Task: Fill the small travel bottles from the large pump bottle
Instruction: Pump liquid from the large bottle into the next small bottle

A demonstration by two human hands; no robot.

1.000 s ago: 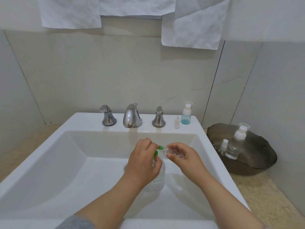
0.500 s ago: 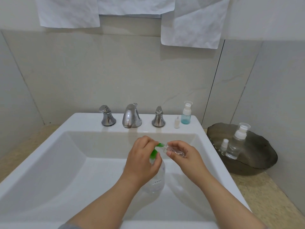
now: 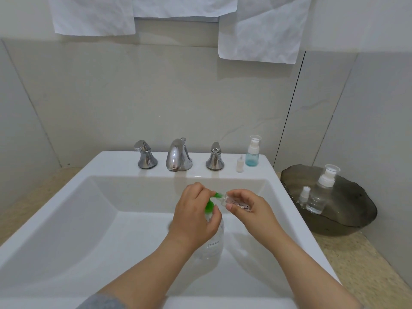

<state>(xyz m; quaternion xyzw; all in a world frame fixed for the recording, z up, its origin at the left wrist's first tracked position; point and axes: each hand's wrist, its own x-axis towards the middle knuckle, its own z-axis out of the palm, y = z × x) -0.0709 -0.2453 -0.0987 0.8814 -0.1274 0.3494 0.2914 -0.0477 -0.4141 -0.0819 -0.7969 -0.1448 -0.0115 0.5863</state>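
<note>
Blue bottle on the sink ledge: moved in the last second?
No. The blue bottle stands right of the right tap handle, at the same spacing as before.

Above the sink (image 3: pixel 66 208), gripping the large pump bottle (image 3: pixel 211 246) with the left hand (image 3: pixel 194 216), pinching a tilted small travel bottle (image 3: pixel 231 202) in the right hand (image 3: pixel 252 210), mouth at the green nozzle (image 3: pixel 218 194).

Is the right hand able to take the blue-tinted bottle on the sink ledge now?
Probably not yet: the right hand pinches the small clear bottle at the green pump nozzle. Nothing stands between it and the blue-tinted bottle.
</note>
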